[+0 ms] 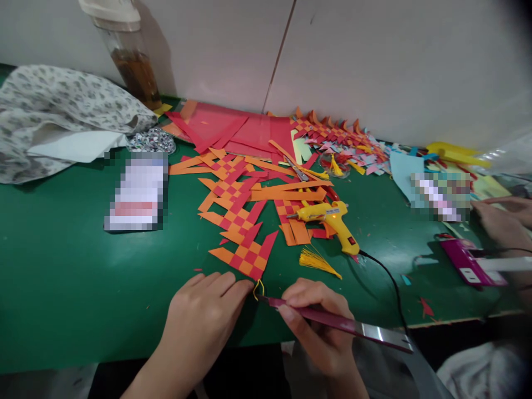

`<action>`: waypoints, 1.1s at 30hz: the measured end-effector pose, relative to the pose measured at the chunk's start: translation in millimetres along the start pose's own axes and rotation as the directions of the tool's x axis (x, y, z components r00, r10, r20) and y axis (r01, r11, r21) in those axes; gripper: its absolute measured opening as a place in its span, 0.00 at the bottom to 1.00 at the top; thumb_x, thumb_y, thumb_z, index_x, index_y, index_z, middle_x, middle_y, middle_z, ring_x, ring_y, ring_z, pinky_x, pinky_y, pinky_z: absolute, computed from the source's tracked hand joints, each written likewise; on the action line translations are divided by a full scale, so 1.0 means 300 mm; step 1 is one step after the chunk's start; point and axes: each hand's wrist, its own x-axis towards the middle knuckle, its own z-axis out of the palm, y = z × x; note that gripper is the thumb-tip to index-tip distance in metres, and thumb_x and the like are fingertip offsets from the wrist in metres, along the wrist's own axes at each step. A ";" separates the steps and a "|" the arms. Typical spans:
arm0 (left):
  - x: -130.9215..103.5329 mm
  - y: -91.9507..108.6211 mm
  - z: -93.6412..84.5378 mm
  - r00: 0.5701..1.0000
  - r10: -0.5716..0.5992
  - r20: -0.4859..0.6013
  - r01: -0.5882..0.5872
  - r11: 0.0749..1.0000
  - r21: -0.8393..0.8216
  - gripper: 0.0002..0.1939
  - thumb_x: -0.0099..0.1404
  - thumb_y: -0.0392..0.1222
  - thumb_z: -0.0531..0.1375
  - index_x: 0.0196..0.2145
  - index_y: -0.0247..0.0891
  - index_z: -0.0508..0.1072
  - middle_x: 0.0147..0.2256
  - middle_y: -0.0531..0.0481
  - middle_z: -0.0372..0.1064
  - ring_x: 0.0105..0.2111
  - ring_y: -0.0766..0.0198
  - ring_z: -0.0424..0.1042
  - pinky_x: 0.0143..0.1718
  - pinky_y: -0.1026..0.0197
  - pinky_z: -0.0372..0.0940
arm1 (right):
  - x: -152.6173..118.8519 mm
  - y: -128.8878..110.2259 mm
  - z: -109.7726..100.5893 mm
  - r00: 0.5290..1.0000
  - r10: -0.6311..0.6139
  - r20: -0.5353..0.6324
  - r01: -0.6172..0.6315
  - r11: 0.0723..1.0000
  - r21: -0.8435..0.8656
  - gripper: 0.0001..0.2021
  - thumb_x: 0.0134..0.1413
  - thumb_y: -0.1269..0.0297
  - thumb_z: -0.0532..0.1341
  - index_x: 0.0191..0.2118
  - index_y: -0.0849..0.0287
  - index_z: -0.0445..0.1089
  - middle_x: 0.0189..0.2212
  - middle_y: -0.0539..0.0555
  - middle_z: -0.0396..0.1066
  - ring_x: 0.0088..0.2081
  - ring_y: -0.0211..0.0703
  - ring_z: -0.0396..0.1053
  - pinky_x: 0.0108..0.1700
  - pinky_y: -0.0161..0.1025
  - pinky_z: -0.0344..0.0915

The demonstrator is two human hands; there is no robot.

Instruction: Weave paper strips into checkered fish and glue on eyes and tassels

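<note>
My right hand grips a pink and silver tweezers-like tool, its dark tip touching a small yellow string loop. The loop hangs at the lower corner of a woven red and orange paper chain lying on the green table. My left hand has its fingers curled down, with thumb and forefinger by that same corner; what they pinch is hidden. A yellow tassel lies just above my right hand.
A yellow glue gun with a black cord, orange strips and scissors lie mid-table. At left are a phone, a bottle and cloth. Another person's hand is right, near a purple power strip.
</note>
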 end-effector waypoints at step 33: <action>0.004 -0.068 -0.123 0.966 -0.257 0.020 0.249 0.912 -0.327 0.07 0.70 0.43 0.51 0.36 0.42 0.67 0.39 0.50 0.75 0.37 0.62 0.76 0.34 0.64 0.71 | 0.084 -0.013 0.101 0.921 -0.041 0.388 0.217 0.880 -0.422 0.10 0.62 0.70 0.52 0.45 0.52 0.67 0.52 0.53 0.72 0.58 0.47 0.63 0.58 0.52 0.61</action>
